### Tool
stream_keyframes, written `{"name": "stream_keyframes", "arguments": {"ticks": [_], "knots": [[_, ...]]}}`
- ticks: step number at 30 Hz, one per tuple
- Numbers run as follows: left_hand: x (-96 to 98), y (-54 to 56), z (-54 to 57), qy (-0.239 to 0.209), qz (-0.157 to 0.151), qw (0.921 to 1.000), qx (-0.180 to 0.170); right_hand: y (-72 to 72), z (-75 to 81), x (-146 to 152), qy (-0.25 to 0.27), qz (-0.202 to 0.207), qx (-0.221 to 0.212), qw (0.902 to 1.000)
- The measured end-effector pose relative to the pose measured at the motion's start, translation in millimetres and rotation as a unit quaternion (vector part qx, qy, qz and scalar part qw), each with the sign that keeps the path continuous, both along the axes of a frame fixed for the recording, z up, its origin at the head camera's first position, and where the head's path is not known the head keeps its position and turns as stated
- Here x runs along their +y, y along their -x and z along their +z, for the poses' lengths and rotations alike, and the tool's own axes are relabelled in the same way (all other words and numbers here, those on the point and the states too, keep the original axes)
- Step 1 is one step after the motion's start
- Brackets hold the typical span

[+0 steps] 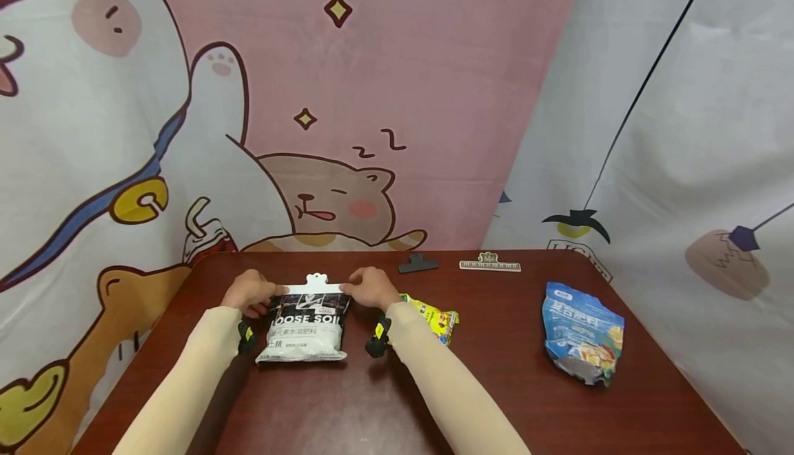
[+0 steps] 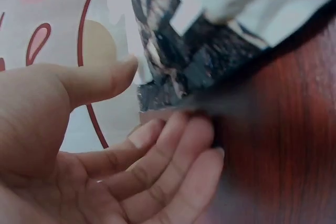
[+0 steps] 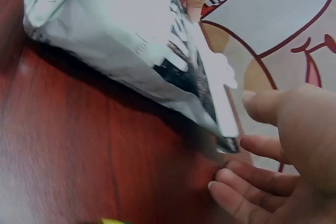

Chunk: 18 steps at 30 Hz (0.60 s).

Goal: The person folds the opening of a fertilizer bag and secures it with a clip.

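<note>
A black-and-white soil bag (image 1: 300,341) lies on the table left of centre, with a white bag clip (image 1: 315,288) across its far edge. At the clip's left end my left hand (image 1: 249,292) holds on, thumb against the clip and fingers at the bag's corner. My right hand (image 1: 375,289) is at the other end. In the right wrist view, its thumb and fingers stand apart around the clip's end without gripping it. A yellow bag (image 1: 442,320) is partly hidden behind the right forearm.
A blue bag (image 1: 583,334) lies at the right of the dark red table (image 1: 496,386). Near the far edge are a black clip (image 1: 418,263) and a cream clip (image 1: 489,263). A printed cloth (image 1: 446,96) hangs behind the table.
</note>
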<state>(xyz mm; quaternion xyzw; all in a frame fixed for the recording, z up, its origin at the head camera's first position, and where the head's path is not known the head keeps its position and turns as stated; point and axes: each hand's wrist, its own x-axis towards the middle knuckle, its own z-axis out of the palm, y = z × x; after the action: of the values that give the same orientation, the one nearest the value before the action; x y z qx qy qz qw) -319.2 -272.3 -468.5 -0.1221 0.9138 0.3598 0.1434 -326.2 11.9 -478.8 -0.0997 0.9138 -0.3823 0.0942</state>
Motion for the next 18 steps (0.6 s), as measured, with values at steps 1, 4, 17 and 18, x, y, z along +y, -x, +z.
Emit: {"name": "stream_keyframes", "arguments": {"ticks": [1, 4, 17, 18], "knots": [[0.6, -1.6, 1.5, 0.006, 0.001, 1.0, 0.007, -0.3, 2.7, 3, -0.003, 0.007, -0.003, 1.0], [3.1, -6.6, 6.0, 0.017, 0.004, 0.9993, 0.032, -1.5, 11.1, 14, -0.009, 0.026, -0.001, 0.9996], [38.4, -34.3, 22.2, -0.004, 0.012, 0.9887, 0.15, -10.1, 32.2, 71, -0.007, 0.064, -0.005, 0.9979], [42.4, -36.9, 23.8, -0.01, 0.014, 0.9868, 0.161, -10.8, 33.2, 76, -0.01, 0.063, -0.006, 0.998]]}}
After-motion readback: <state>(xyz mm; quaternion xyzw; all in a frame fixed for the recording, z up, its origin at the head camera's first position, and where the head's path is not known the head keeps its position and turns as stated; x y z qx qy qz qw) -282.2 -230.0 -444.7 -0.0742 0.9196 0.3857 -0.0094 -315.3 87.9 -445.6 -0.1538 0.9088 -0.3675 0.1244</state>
